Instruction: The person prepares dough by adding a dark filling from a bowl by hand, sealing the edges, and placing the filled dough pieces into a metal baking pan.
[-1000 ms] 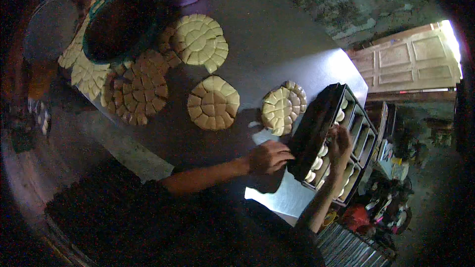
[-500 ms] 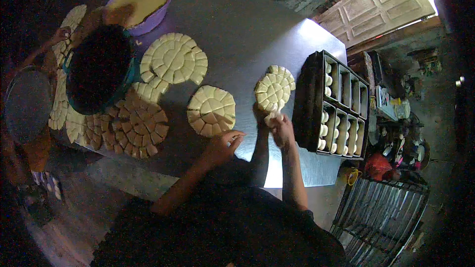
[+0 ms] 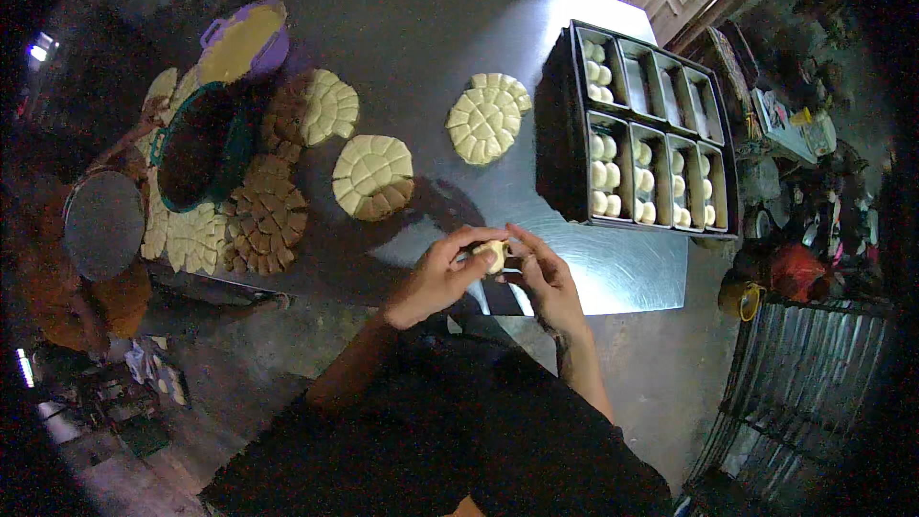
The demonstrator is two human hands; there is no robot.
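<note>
Between my two hands, above the table's front edge, is a small piece of pale dough [image 3: 492, 257]. My left hand [image 3: 444, 273] is closed round it, thumb on top. The fingers of my right hand [image 3: 544, 276] pinch its other side. Beyond them lies a round of dough cut into pieces [image 3: 483, 123]. Another cut round [image 3: 372, 177] sits to the left of it. On the right stands a dark block of baking tins [image 3: 659, 124]; several of its compartments hold rows of dough balls [image 3: 604, 175], others hold none.
More cut dough [image 3: 330, 107] spreads over the left of the metal table [image 3: 412, 38]. A purple tub [image 3: 273, 43] of yellowish stuff and a dark green tub [image 3: 199, 148] stand there, beside another person's arm [image 3: 124, 146]. A metal rack [image 3: 799, 393] is at the lower right.
My right hand has drawn back from the right-hand dough round with a piece of dough. Both hands have come together round it. My view has shifted.
</note>
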